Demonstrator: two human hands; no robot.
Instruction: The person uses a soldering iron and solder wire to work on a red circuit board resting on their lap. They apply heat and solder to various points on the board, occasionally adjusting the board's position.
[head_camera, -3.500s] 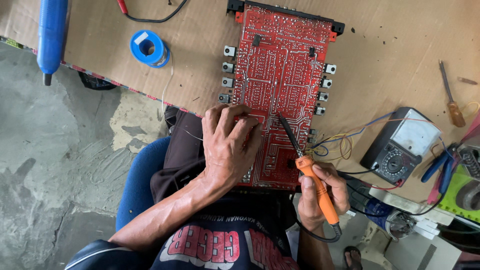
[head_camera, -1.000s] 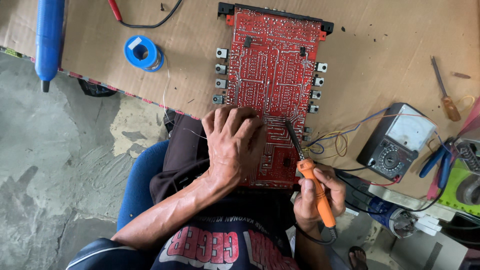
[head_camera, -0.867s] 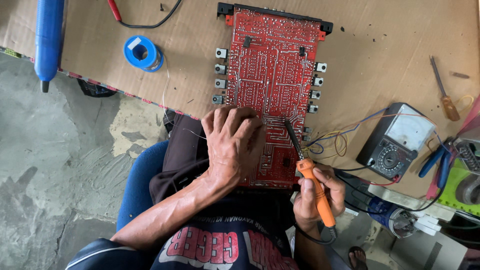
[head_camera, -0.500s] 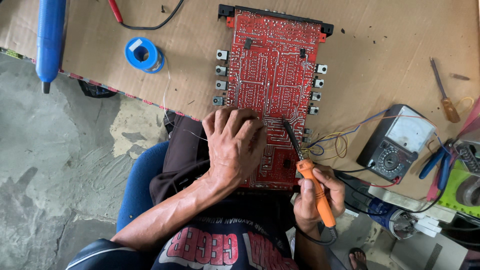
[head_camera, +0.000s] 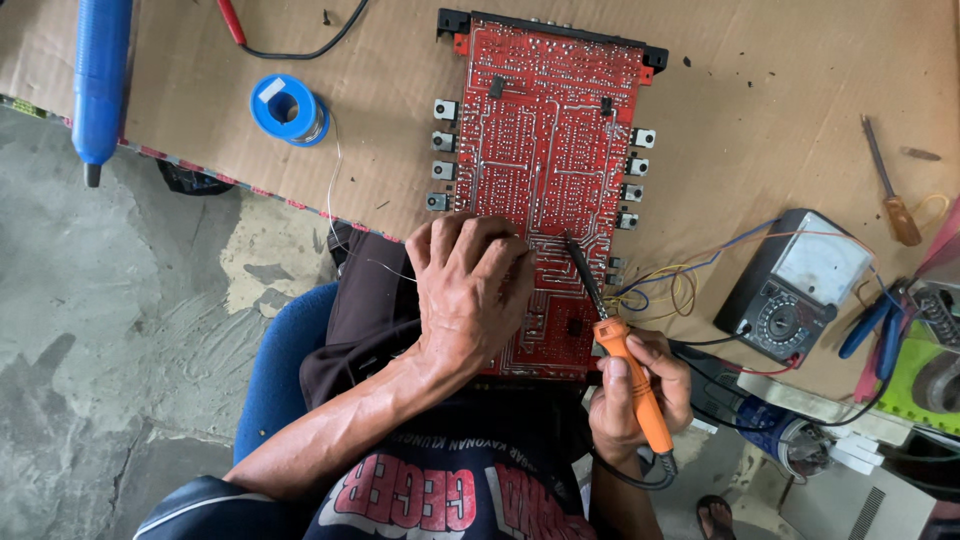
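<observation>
A red printed circuit board, long and rectangular with its pale solder traces facing up, lies on a sheet of brown cardboard and juts past its near edge over the seated person's lap; small metal-tabbed components line both long edges and a black strip runs along the far end. The left hand lies flat on the board's near left corner, fingers spread and pressing on the red surface, holding nothing. The right hand is wrapped tightly around the orange handle of a soldering iron, whose dark tip touches the board just right of the left fingertips, the cord looping out below the wrist. A thin strand of solder wire trails from a blue spool on the cardboard toward the left hand. To the right sit an analogue multimeter with coloured leads, a wooden-handled screwdriver and blue-handled pliers; a blue tool lies at the far left edge, above the concrete floor
</observation>
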